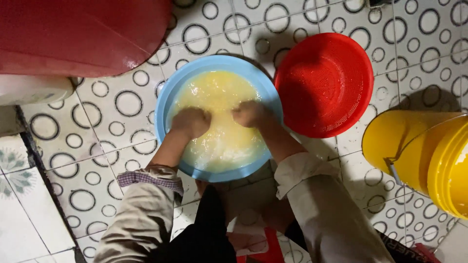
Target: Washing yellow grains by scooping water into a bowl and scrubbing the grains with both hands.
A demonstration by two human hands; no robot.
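Observation:
A light blue basin (168, 104) stands on the tiled floor, filled with cloudy yellowish water and foam. My left hand (191, 121) is plunged into the liquid at the left of the basin, fingers curled under the surface. My right hand (249, 114) is in the liquid beside it, knuckles up. What the fingers hold below the surface is hidden. Both sleeves are pushed up at the wrists.
A red perforated strainer basket (324, 84) touches the basin's right rim. A yellow bucket (421, 156) with a handle stands at the right. A large red container (80, 34) fills the top left, a white object (31, 88) beneath it. The floor has circle-patterned tiles.

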